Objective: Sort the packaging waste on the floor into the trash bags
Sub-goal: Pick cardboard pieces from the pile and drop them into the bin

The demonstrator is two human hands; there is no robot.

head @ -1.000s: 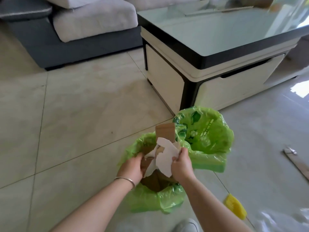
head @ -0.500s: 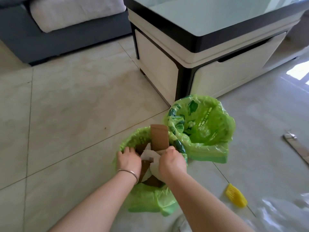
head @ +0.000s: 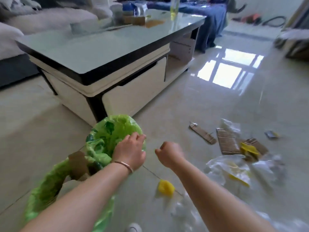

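Two green trash bags stand side by side on the floor. The near bag [head: 45, 195] holds brown cardboard [head: 77, 164] that sticks up from it. My left hand [head: 129, 150] rests on the right rim of the far bag [head: 110, 131], fingers bent over the plastic. My right hand [head: 169, 154] hovers over the bare floor to the right of the bags, curled into a fist with nothing in it. Packaging waste lies to the right: cardboard strips [head: 202, 135], a corrugated piece [head: 226, 143], yellow plastic pieces [head: 165, 188], and clear plastic film [head: 230, 169].
A glass-topped coffee table [head: 103, 52] with white drawers stands right behind the bags. A grey sofa [head: 11, 47] is at the far left. The glossy tile floor [head: 209, 101] stretches to the right, with a small blue wrapper [head: 271, 133] near the waste.
Both hands have left the white paper and cardboard in the near bag. My left hand moved onto the far bag's rim, my right hand swung right, and my view turned right toward the waste.
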